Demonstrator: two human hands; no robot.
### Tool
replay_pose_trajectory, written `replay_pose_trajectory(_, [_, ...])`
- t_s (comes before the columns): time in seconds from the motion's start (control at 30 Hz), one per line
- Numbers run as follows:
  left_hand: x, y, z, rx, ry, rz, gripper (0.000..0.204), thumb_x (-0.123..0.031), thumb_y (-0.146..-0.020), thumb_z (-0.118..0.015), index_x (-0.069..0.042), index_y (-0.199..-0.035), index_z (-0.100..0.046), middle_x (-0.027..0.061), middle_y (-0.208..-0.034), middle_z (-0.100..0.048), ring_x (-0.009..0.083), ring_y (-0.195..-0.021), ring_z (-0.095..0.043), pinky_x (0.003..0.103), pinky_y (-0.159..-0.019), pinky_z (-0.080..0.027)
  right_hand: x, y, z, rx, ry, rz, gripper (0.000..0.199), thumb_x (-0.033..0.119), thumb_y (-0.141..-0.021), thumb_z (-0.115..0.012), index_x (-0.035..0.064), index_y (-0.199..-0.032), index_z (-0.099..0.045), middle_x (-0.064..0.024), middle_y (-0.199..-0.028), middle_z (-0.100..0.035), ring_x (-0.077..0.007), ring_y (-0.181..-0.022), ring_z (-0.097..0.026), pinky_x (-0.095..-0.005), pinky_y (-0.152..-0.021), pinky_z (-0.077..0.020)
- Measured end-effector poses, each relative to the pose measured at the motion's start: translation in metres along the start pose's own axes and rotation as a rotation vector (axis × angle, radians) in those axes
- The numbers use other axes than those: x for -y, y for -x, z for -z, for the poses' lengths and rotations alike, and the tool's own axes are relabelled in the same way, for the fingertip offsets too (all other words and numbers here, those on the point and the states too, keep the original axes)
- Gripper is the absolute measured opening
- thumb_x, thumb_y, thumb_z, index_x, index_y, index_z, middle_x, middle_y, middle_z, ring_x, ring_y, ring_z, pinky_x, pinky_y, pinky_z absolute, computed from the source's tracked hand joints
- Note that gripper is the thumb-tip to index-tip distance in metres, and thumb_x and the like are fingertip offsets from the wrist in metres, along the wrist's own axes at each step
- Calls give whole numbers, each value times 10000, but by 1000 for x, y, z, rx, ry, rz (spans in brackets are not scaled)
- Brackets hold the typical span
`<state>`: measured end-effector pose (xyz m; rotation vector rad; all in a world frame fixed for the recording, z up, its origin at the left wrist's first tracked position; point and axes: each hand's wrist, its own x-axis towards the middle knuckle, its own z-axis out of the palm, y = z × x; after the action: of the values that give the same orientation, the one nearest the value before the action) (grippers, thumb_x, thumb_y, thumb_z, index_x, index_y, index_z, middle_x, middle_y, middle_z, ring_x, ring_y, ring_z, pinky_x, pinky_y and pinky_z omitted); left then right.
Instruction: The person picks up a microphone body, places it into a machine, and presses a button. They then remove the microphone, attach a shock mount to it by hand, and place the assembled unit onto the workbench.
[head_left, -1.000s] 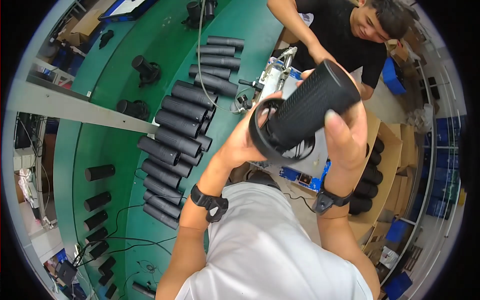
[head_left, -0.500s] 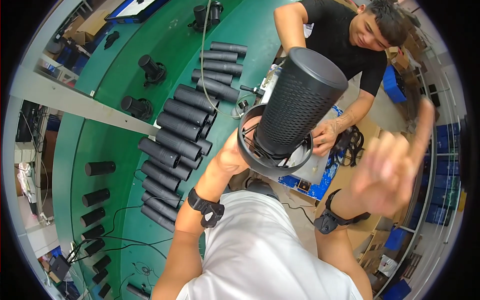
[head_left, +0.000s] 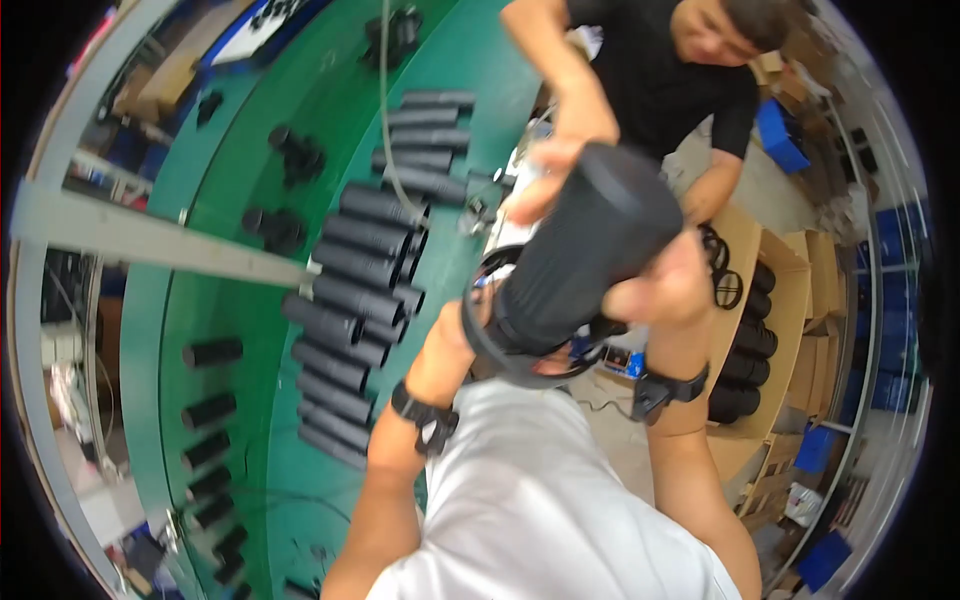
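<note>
While the dark cylindrical housing (head_left: 585, 250) is held up in front of the chest, above the near edge of the green counter (head_left: 300, 120), it is gripped from both sides. The right hand (head_left: 660, 290) is wrapped around the upper side of the body, fingers closed on it. The left hand (head_left: 480, 330) is largely hidden behind the lower end, where a thin black ring (head_left: 510, 360) circles the housing; the hand appears to be closed on that end, though its fingers cannot be seen clearly. The housing is tilted, its closed cap pointing up and away toward a co-worker's hand (head_left: 545, 185), which is reached in close to the cap; whether it is touched cannot be told.

To do this step well, the body should probably be kept steady by the right hand while the ring end is handled by the left, so that the ring is seated evenly and not cocked to one side. A firm but not crushing grip is likely wanted, since the surface looks finely textured. Care should be taken that the two people's hands are not crossed at the cap.

Rows of similar dark cylinders (head_left: 360, 290) are laid on the counter to the left, and more are stacked in a cardboard box (head_left: 790, 300) at the right.
</note>
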<state>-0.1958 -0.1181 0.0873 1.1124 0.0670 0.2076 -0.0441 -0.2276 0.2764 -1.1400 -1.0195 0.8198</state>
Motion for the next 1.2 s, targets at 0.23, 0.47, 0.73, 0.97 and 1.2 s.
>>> replay_pose_trajectory(0.23, [-27,24,29,-90,154,-82,882,-277,-769,-694,18,-1456,-226,188,-1426,-391,311,-1229,-509,432,-991,-459,-57,3,-18,33,-156,44,723,165,-736,-832,0,-1308,-421,-100,-1210,-581,-174,-1130,-541,-357,-1046,-387])
replay_pose_trajectory(0.47, [-54,81,35,-660,-90,-186,739,-245,-851,-643,9,-1449,-291,184,-1417,-427,295,-1276,-464,400,-1063,-348,-105,-23,-64,90,-66,-61,661,42,-723,-802,9,-1284,-456,-100,-1244,-583,-175,-1156,-547,-331,-996,-425])
replay_pose_trajectory(0.73, [-75,127,35,-865,-1199,-199,781,-206,-607,-814,-21,-1297,-498,203,-1335,-506,332,-1292,-448,441,-1074,-329,-129,-39,-141,431,306,63,718,181,-626,-829,-5,-1253,-533,-175,-1407,-423,-300,-1303,-431,-395,-1063,-345])
replay_pose_trajectory(0.97, [-89,158,181,-1740,-784,-255,561,-277,-702,-846,26,-1070,-550,157,-985,-658,253,-886,-627,371,-825,-485,-127,-32,-108,366,376,-114,667,218,-736,-752,50,-1326,-489,-132,-1405,-440,-268,-1313,-416,-415,-1028,-371])
replay_pose_trajectory(1.2, [-19,180,333,-1672,-1223,-111,808,-420,-693,-828,57,-1250,-488,259,-1192,-578,391,-1074,-577,448,-911,-465,-158,-3,-64,340,504,-99,512,287,-846,-696,58,-1266,-516,-136,-1288,-529,-292,-1187,-515,-356,-1015,-402])
